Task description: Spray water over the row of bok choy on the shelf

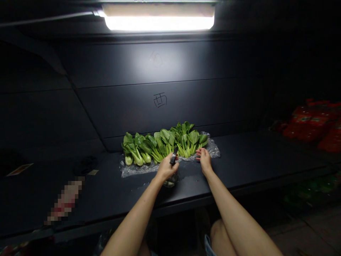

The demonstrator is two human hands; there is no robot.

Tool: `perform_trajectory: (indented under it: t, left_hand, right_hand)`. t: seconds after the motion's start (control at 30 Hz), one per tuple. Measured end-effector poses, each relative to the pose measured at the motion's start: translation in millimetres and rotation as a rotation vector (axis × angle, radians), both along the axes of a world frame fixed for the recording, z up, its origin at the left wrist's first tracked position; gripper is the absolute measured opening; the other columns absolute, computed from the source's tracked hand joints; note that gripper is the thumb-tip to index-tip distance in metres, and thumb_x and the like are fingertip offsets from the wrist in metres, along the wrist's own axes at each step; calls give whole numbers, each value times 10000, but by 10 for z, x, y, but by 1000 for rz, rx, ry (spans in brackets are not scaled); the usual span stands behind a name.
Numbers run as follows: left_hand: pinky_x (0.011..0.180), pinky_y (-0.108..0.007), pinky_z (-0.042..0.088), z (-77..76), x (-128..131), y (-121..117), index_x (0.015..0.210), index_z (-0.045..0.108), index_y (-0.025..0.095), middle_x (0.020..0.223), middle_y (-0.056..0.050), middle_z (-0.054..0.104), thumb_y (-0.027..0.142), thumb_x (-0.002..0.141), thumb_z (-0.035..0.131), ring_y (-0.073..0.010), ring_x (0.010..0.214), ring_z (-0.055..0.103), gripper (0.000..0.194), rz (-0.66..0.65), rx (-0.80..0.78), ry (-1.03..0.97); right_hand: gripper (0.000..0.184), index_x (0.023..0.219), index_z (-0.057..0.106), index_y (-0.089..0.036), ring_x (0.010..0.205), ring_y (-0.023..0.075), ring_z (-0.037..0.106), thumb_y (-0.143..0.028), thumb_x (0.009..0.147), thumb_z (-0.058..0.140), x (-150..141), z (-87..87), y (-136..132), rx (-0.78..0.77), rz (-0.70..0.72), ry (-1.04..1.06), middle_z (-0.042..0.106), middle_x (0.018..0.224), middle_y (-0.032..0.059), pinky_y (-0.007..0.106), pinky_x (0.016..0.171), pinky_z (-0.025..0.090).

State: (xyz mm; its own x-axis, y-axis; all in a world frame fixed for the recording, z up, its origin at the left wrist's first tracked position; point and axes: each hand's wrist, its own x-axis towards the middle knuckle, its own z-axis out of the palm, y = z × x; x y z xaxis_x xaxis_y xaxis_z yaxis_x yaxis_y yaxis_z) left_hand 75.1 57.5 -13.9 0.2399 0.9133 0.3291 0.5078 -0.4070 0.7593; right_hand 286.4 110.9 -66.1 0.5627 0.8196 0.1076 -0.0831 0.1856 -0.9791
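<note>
My left hand [166,168] grips a small dark tool [173,156], possibly a cutter, with its tip pointing up toward the greens. Just below that hand, a small glass jar [169,181] is partly hidden by it. A row of bok choy [163,145] lies on clear bubble wrap [138,169] on a dark counter [239,160]. My right hand [204,160] rests empty with its fingers apart, touching the wrap's front edge near the stems.
A fluorescent lamp [159,17] hangs above a dark back panel [160,99] with a hand-drawn mark. Red packages [310,122] are piled at the right. A blurred, pixelated item [65,201] and a dark bag [85,165] lie on the counter at the left.
</note>
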Motion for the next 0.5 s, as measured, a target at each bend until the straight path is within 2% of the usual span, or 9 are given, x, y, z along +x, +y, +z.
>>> perform_trajectory:
  t: [0.17,0.33,0.5]
  left_hand:
    - [745,-281,484,128,17,-63,921,631,196,852,-23,689,235,778,564,-168,769,640,163,-4,27,109]
    - [759,-283,478,169,61,-78,901,625,197,836,-28,687,216,780,537,-175,780,642,151,4,16,152]
    - [777,-284,473,209,137,-75,937,622,209,892,-35,694,212,764,552,-185,833,648,186,8,6,204]
  right_hand:
    - [445,929,624,-180,771,198,685,-580,831,457,-32,-4,27,-6,0,-3,726,883,97,240,506,501]
    - [495,922,634,-178,758,190,686,-628,828,450,-20,-40,35,-7,9,-22,728,872,94,230,493,502]
    - [465,910,650,-183,740,188,691,-598,846,452,-24,-48,41,-23,-20,-4,737,851,89,223,469,496]
